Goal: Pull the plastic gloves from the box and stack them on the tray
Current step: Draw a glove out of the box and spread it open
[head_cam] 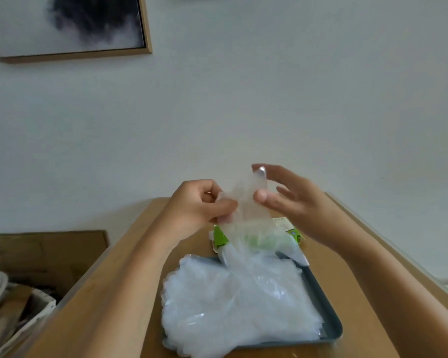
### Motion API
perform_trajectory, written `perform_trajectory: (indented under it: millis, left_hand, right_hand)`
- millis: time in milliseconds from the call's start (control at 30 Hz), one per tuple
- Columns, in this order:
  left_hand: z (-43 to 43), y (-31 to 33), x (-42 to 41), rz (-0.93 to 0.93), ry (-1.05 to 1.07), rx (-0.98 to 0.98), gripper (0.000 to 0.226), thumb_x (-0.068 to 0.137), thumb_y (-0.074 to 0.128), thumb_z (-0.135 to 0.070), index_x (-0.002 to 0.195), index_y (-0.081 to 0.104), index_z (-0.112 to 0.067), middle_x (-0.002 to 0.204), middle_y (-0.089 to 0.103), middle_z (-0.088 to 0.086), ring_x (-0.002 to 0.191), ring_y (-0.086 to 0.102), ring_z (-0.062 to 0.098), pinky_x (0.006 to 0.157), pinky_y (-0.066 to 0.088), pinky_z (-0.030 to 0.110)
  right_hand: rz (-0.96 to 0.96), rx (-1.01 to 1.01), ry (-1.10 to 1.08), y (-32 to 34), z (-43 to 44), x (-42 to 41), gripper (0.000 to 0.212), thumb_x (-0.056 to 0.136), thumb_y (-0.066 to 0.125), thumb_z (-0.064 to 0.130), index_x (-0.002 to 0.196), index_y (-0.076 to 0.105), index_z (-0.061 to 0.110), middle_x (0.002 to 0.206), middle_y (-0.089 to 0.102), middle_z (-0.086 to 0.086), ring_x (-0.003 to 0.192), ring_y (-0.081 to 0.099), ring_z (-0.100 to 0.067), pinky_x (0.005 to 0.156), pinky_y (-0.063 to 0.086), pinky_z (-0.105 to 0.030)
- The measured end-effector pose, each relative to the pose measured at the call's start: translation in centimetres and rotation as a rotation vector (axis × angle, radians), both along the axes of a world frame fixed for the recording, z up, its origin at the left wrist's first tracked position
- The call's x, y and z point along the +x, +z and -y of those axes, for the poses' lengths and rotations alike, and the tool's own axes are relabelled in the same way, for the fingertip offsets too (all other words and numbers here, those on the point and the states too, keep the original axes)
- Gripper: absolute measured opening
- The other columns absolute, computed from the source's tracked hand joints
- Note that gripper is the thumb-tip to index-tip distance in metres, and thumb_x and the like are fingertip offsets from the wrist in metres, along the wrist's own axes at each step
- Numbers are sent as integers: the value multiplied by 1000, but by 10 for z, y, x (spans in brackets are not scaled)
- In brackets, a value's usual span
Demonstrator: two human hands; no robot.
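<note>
A clear plastic glove (246,215) hangs in the air above the green and white glove box (219,238). My left hand (199,206) pinches its left edge. My right hand (287,197) grips its upper right part between thumb and forefinger, the other fingers spread. The glove's lower end trails down over the box and partly hides it. Nearer to me, a dark grey tray (331,321) holds a pile of translucent gloves (233,306) that spills over its left edge.
The tray and box rest on a narrow wooden table (109,293) against a pale wall. A framed picture (70,27) hangs at the upper left. Beside the table, low on the left, stand a wooden board (44,251) and a basket of clutter (13,313).
</note>
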State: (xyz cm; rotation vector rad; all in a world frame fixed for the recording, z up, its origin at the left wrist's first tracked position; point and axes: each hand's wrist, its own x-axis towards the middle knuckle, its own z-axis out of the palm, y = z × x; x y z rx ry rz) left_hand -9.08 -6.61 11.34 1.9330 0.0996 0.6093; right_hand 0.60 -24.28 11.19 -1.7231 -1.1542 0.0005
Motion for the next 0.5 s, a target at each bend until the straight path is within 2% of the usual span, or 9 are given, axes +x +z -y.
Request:
perform_trajectory:
  millis: [67, 100, 167, 200, 233, 300, 400, 433, 500]
  left_hand:
    - [4, 2, -3, -48, -85, 84, 15, 77, 77, -12, 76, 63, -6, 66, 70, 5, 62, 65, 13, 62, 52, 21]
    - [4, 2, -4, -67, -133, 102, 13, 76, 78, -14, 78, 66, -8, 68, 70, 4, 64, 65, 11, 63, 50, 19]
    - [6, 1, -5, -101, -195, 113, 15, 75, 77, -17, 78, 68, -6, 67, 68, -1, 65, 63, 8, 65, 48, 17]
    - [7, 0, -5, -121, -208, 114, 17, 76, 76, -18, 81, 69, -4, 67, 68, -3, 67, 63, 7, 67, 48, 18]
    - [7, -2, -3, -138, -220, 105, 15, 79, 74, -17, 85, 70, -4, 71, 69, -5, 70, 64, 6, 69, 49, 18]
    - [8, -7, -2, -178, -262, 51, 8, 84, 69, -9, 92, 70, -7, 80, 71, -5, 78, 66, 6, 72, 50, 17]
    - [9, -15, 1, -246, -340, 10, 13, 87, 67, -4, 98, 64, 3, 91, 69, 11, 87, 63, 14, 82, 51, 25]
    - [9, -18, 3, -266, -359, 12, 11, 87, 65, -3, 97, 64, 2, 92, 68, 12, 88, 62, 16, 85, 50, 28]
    - [10, -19, 6, -291, -355, -48, 7, 89, 61, 0, 93, 64, -4, 86, 63, 7, 84, 59, 15, 80, 50, 24]
  right_hand:
    - [127, -98, 5, 6, 2, -15, 76, 65, 68, 69, 133, 47, 41, 123, 56, 27, 118, 46, 13, 94, 38, -9]
    - [172, -129, -22, 8, 2, -22, 71, 65, 72, 61, 129, 50, 41, 113, 61, 29, 108, 51, 15, 86, 39, -4]
    - [171, -100, -77, 9, 1, -28, 38, 71, 78, 44, 106, 67, 34, 82, 68, 25, 77, 60, 13, 64, 41, -4]
    - [125, -62, -93, 9, 2, -30, 18, 75, 77, 36, 90, 71, 28, 70, 68, 19, 62, 59, 8, 57, 40, -8]
    - [87, -22, -109, 9, 2, -27, 8, 79, 75, 29, 79, 71, 22, 64, 68, 11, 55, 58, 3, 55, 43, -14]
    - [30, 24, -122, 8, 2, -23, 13, 83, 72, 22, 71, 70, 16, 62, 67, 1, 52, 60, -7, 58, 46, -22]
    - [-43, 73, -119, 8, 3, -18, 18, 85, 70, 18, 68, 68, 14, 56, 65, -1, 46, 59, -10, 57, 46, -20]
    - [-58, 77, -129, 7, 4, -17, 19, 86, 69, 18, 67, 67, 15, 53, 64, -1, 45, 58, -10, 56, 46, -19]
    - [-69, 66, -151, 7, 4, -12, 20, 88, 67, 18, 68, 65, 14, 49, 63, 0, 42, 55, -9, 54, 45, -20]
